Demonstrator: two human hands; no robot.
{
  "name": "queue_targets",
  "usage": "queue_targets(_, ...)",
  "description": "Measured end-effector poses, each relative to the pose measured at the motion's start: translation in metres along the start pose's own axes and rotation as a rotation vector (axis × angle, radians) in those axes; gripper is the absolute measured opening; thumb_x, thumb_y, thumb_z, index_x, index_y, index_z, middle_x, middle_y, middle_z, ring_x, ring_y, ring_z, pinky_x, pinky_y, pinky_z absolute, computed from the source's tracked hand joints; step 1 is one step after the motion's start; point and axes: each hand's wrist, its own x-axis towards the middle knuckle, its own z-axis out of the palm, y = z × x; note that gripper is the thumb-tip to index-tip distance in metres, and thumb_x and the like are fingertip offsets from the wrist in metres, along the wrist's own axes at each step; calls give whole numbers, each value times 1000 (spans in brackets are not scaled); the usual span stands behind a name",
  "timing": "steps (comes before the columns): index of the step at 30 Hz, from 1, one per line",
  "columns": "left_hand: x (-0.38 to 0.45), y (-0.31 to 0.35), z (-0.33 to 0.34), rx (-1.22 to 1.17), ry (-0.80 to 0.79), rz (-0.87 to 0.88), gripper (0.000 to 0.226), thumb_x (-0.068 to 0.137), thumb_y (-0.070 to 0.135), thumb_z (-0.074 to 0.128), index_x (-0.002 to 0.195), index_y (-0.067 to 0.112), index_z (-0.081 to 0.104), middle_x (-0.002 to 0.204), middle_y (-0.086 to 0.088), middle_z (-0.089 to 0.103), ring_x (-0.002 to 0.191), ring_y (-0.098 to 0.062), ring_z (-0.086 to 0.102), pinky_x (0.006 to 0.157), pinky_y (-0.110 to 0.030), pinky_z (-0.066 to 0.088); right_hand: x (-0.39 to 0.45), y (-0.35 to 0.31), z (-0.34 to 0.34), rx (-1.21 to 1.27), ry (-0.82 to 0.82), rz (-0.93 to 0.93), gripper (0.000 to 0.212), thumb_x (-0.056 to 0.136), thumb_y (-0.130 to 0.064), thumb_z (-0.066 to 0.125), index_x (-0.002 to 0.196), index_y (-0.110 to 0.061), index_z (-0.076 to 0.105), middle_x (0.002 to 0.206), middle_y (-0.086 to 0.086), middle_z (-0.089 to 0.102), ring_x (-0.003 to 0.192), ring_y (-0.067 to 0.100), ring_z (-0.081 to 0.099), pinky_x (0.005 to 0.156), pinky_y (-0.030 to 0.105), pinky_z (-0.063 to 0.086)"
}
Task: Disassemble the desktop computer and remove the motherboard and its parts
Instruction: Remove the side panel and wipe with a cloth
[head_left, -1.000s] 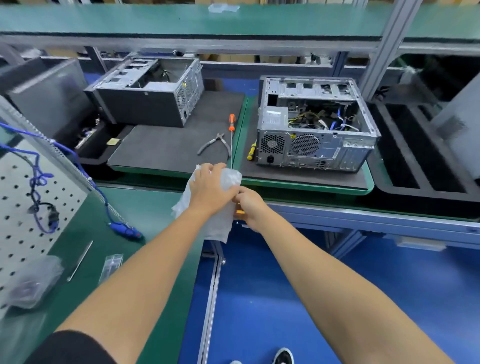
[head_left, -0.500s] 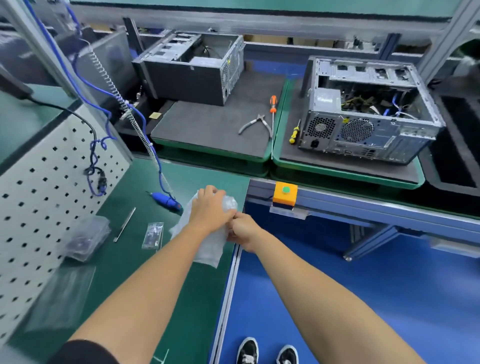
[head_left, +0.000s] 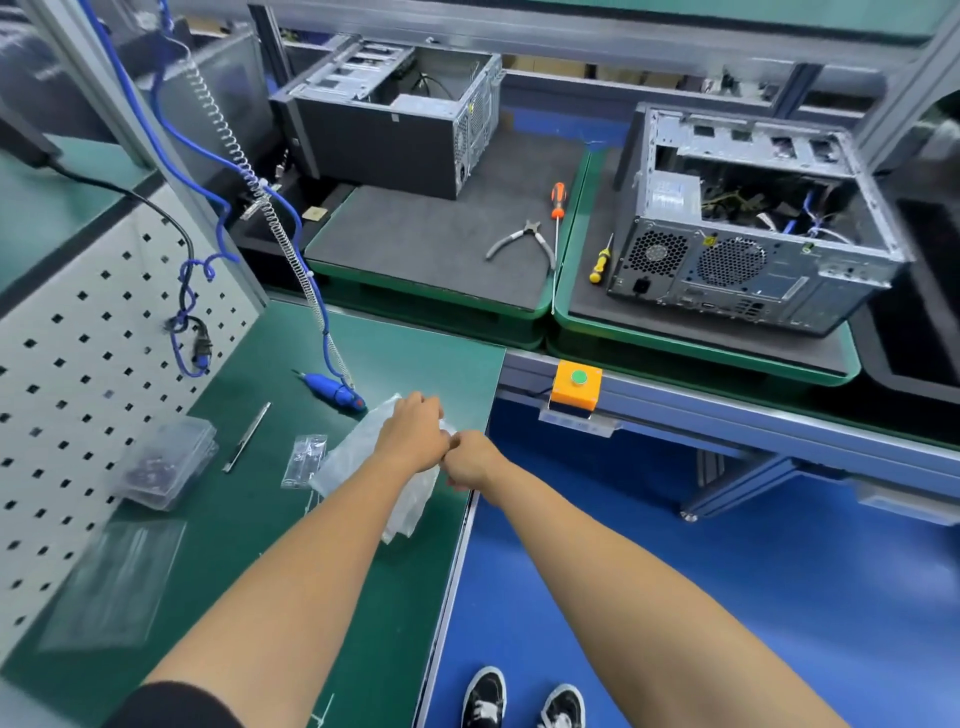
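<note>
the desktop computer (head_left: 748, 228) stands far to the right on a grey mat in a green tray (head_left: 701, 345), its side open so that cables and the inner frame show; the motherboard itself i cannot make out inside. it is well apart from both hands, so the disassembly seems not to be in hand at this moment; in my judgement the person is busy with a side step, handling a clear plastic bag (head_left: 363, 457) at the near edge of the green desk (head_left: 249, 545), perhaps to keep small parts. the left hand (head_left: 413, 436) lies over the bag with curled fingers and grips it, and the right hand (head_left: 470, 460) is just beside it, touching it, the fingers curled as if they pinch the edge of the bag, though what they hold is not clearly seen. both arms are stretched forward and meet over the corner of the desk. the next move, i think, calls for putting the bag down and reaching far right to the computer, taking a tool on the way: the orange screwdriver (head_left: 557, 208) and the pliers (head_left: 522, 244) lie on the left mat, and a small yellow screwdriver (head_left: 600, 262) lies just beside the case. a second, emptier case (head_left: 395, 111) stands far left.
</note>
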Motion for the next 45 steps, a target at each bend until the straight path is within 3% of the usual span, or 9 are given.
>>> queue_targets(11,16,59,-14,-75,41,89,10,92,12,48,98,12,56,108,-8,54,89,-26,50,74,-35,41,-16,-4,-57,46,172,-109,23,85,6,40,82,-2,62,82,17,64,72,27,57,69,39,52)
queue_targets(16,24,110,-12,-132,58,153,12,90,11,48,92,12,60,106,-9,56,91,-27,52,76,-38,45,-31,8,-99,57,254,-120,19,81,7,45,86,-2,61,87,25,65,74,28,56,65,37,45)
queue_targets(20,28,160,-9,-153,58,181,16,88,8,46,90,10,62,104,-11,55,93,-29,52,77,-40,46,-44,23,-144,31,284,-122,20,85,5,43,91,-2,61,83,20,62,72,26,55,60,34,43)
queue_targets(25,38,227,-3,-139,69,286,20,90,5,44,90,7,64,101,-10,58,85,-27,53,74,-39,46,-58,45,-207,4,382,-129,16,88,-2,46,77,-4,57,80,16,61,74,27,53,61,34,41)
queue_targets(31,60,296,-9,-150,115,381,25,93,3,39,96,1,64,104,-17,61,97,-32,54,80,-41,43,-66,52,-279,-81,491,-163,15,87,-4,49,74,-6,55,82,14,56,76,25,50,58,27,36)
queue_targets(37,109,341,-29,-190,160,433,24,89,3,41,94,4,65,101,-14,63,94,-31,56,76,-40,45,-52,36,-339,-110,590,-207,30,87,-5,47,58,-12,44,64,7,48,67,24,45,60,29,33)
queue_targets(39,133,353,-38,-205,173,445,23,90,4,42,91,3,65,99,-15,64,92,-31,57,76,-41,45,-40,23,-362,-153,613,-224,28,88,-5,47,61,-10,46,69,10,52,68,24,46,63,30,34)
queue_targets(43,182,374,-61,-254,151,455,25,89,3,40,90,1,66,98,-17,66,89,-32,58,75,-41,47,-16,-7,-404,-192,660,-231,30,88,-5,47,60,-14,44,60,5,46,61,24,45,47,28,28)
queue_targets(45,204,382,-71,-254,159,460,25,90,4,40,91,2,66,99,-16,65,86,-30,55,71,-38,44,-4,-17,-421,-207,687,-225,32,89,-7,47,59,-16,42,61,5,45,57,21,41,48,27,27)
